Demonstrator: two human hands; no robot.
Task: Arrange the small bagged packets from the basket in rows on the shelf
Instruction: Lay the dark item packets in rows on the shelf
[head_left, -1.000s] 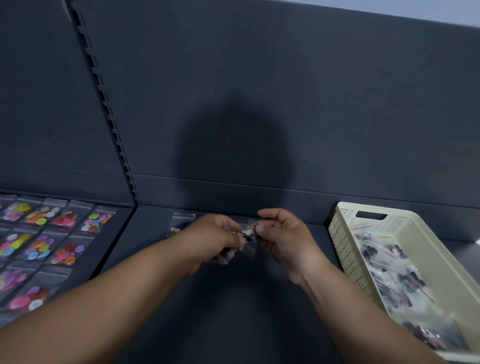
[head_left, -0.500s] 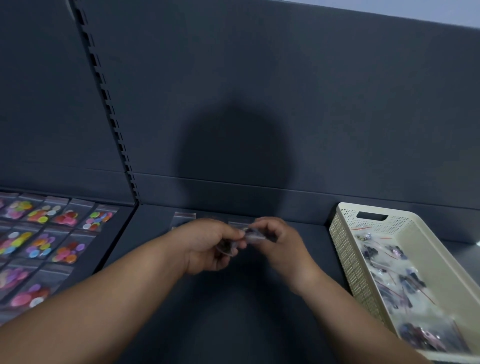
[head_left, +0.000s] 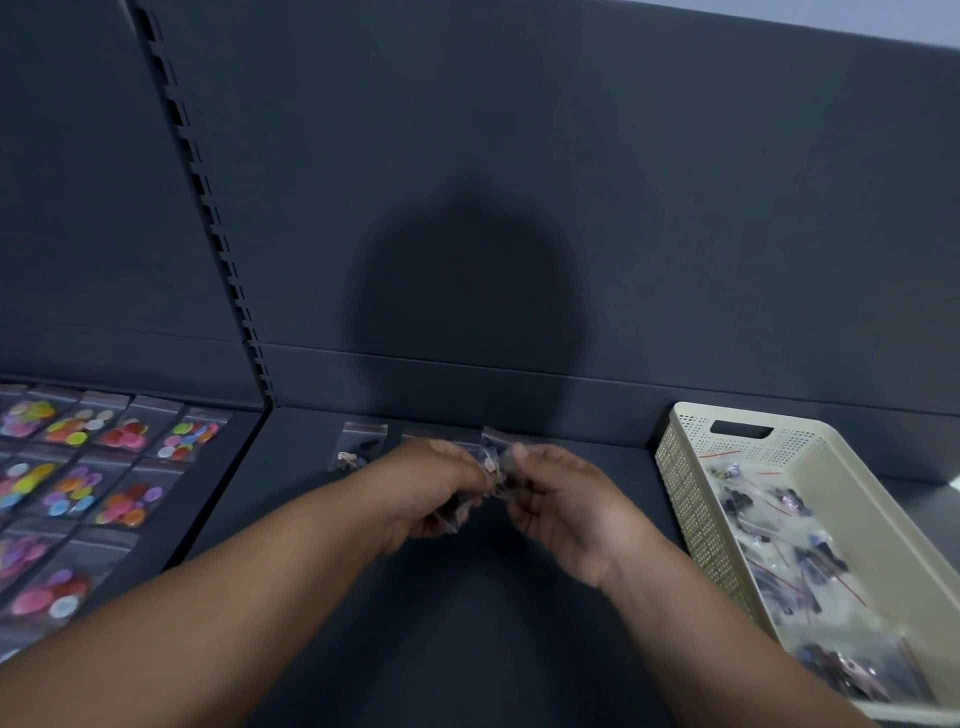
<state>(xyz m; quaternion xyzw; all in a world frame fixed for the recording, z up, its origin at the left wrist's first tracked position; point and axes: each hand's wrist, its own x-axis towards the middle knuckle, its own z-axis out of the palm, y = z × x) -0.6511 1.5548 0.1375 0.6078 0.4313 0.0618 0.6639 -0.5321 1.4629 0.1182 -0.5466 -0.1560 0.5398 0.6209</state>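
— Is any writing legible on the basket (head_left: 691, 415) or the bagged packets (head_left: 769, 519) inside it?
— None. Their red lines carry no letters that can be made out.
— The held packets (head_left: 491, 467), the shelf packet (head_left: 358, 449), the coloured-disc packets (head_left: 127, 434) to the left?
— Clear plastic, blurred; no label, brand or number can be read on them.
— And the dark back panel (head_left: 519, 156)?
— Plain.

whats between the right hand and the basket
Nothing but bare dark shelf, as the head view shows. It separates the right hand, which pinches a clear packet, from the basket.
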